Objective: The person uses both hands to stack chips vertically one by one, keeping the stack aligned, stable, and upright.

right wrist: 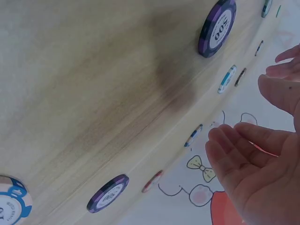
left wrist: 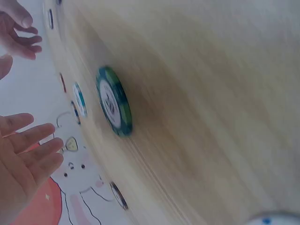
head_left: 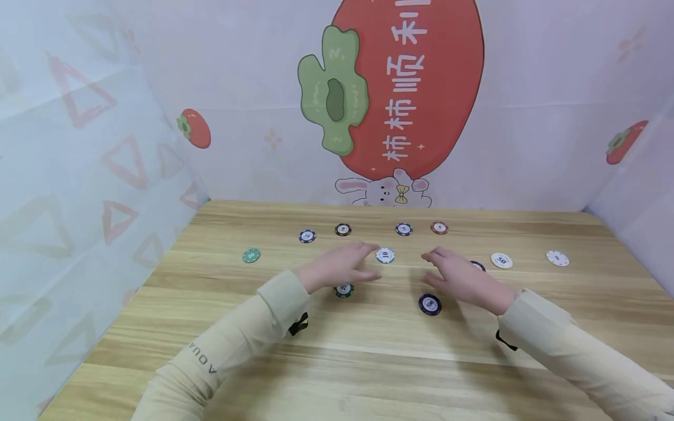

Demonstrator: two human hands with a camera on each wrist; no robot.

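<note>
My left hand [head_left: 339, 268] hovers over the wooden table with fingers and thumb extended and apart, holding nothing. Just past its fingertips lies a white and light-blue poker chip [head_left: 385, 255] marked 10. Beneath the same hand, a dark green poker chip [head_left: 344, 290] marked 20 is partly covered in the head view; the left wrist view shows it whole. Across from it, my right hand [head_left: 468, 280] is also raised, palm inward, fingers loosely extended around nothing. A purple poker chip [head_left: 430, 304] marked 500 lies below its thumb. Behind the knuckles, another purple chip [head_left: 478, 266] is half hidden.
More poker chips lie spread flat: a green one [head_left: 251, 255] at left, blue [head_left: 308, 235], black [head_left: 343, 229], blue [head_left: 403, 228] and red [head_left: 439, 227] along the back, a cream 50 [head_left: 502, 261] and a white one [head_left: 557, 258] at right. A printed cloth [head_left: 253, 158] hangs behind the table [head_left: 337, 374].
</note>
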